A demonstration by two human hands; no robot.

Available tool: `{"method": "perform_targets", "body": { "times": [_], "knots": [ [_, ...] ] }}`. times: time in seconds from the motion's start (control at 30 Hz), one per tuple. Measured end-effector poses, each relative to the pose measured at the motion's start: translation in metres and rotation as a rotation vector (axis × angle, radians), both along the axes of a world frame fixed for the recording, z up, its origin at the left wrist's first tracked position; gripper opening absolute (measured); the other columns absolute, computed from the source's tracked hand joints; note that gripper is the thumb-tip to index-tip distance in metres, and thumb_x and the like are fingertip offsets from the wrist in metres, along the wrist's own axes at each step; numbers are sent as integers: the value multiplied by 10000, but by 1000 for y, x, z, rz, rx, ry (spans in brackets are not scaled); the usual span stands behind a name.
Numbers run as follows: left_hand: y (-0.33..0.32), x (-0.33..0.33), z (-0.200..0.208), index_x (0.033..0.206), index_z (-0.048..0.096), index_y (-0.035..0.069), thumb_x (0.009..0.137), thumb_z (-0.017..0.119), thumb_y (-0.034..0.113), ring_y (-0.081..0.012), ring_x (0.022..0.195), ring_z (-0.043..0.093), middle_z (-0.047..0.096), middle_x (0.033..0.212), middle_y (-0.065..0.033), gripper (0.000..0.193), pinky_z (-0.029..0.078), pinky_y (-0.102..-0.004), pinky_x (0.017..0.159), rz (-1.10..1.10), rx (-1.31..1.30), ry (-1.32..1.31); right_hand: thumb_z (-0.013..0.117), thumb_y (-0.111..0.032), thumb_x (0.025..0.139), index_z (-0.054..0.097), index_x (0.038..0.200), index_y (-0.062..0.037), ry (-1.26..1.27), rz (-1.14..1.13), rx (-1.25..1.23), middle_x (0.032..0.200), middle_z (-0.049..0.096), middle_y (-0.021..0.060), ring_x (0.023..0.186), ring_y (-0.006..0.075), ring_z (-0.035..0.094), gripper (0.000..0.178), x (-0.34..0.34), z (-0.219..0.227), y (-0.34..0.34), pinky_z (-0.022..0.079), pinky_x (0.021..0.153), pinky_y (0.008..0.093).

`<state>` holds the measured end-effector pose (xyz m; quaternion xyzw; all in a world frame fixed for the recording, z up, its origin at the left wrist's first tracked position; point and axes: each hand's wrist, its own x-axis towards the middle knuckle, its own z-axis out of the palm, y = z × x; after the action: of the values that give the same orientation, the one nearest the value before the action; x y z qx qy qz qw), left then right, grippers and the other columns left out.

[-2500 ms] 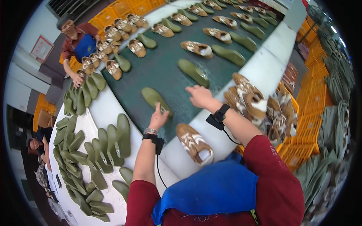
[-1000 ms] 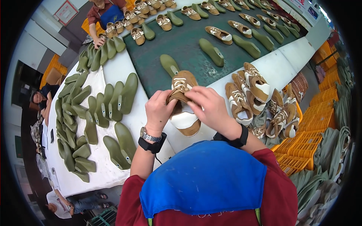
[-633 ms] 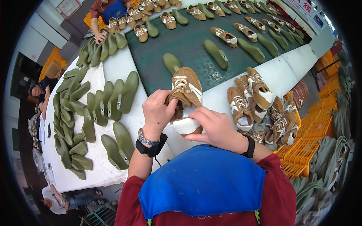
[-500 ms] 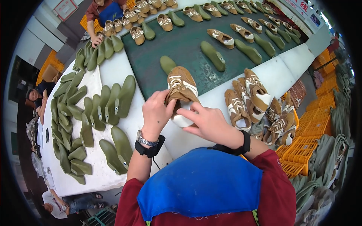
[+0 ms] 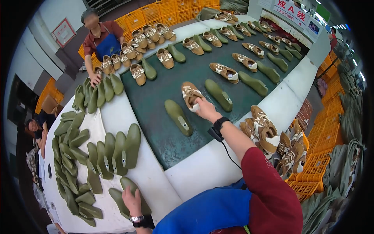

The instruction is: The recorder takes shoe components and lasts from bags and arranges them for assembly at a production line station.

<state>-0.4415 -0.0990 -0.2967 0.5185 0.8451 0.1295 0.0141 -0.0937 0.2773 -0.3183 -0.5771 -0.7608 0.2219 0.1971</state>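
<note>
Head view, right hand: fingers and thumb of the right hand pinch the heel of a tan shoe.
Tan shoe: lies over the dark green surface, white heel toward the person, toe pointing away; whether its sole rests on that surface cannot be told.
Flanking lasts: the shoe sits between a nearer green last on its left and a farther green last on its right.
Left hand: the left hand, well apart from the shoe, lies over a pair of green lasts on the white bench; its fingers are partly bent, and whether they grip a last cannot be told.
Bench, left: a row of upright-looking lasts stands near a loose spread of lasts.
Right edge: stacked tan shoes lie beside an orange crate holding more.
Co-worker: a person in a blue apron rests a hand by a line of lasts.
</note>
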Motion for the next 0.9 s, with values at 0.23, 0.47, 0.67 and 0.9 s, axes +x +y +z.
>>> {"method": "perform_targets", "body": {
  "times": [0.23, 0.47, 0.67, 0.9],
  "knots": [
    [-24, -19, -39, 1255, 392, 17, 694, 647, 137, -389, 983, 530, 552, 1062, -254, 628, 430, -427, 840, 44, -48, -230, 573, -128, 710, 614, 990, -99, 233, -22, 97, 951, 594, 168, 910, 333, 568, 285, 12, 8, -15, 458, 792, 411],
    [107, 69, -47, 1274, 370, 21, 720, 630, 257, -396, 932, 557, 567, 1023, -270, 656, 436, -436, 820, -512, -313, -168, 560, -100, 645, 633, 970, -76, 6, 646, -108, 866, 637, 135, 827, 312, 600, 334, -11, 16, -183, 476, 696, 424],
    [116, 143, -54, 1258, 384, 15, 730, 621, 276, -401, 907, 560, 572, 996, -271, 635, 440, -438, 804, -820, -345, -164, 606, -249, 652, 575, 701, -79, -358, -282, 783, 814, 555, 88, 895, 267, 507, 180, 118, 110, -227, 355, 829, 445],
    [117, 198, -32, 1241, 399, 10, 742, 611, 299, -407, 879, 564, 579, 964, -274, 614, 444, -442, 787, -1018, -324, -130, 641, -320, 711, 552, 1093, -90, -109, -693, -6, 999, 569, 176, 969, 354, 530, 454, 225, 74, -251, 411, 831, 456]
  ]
}}
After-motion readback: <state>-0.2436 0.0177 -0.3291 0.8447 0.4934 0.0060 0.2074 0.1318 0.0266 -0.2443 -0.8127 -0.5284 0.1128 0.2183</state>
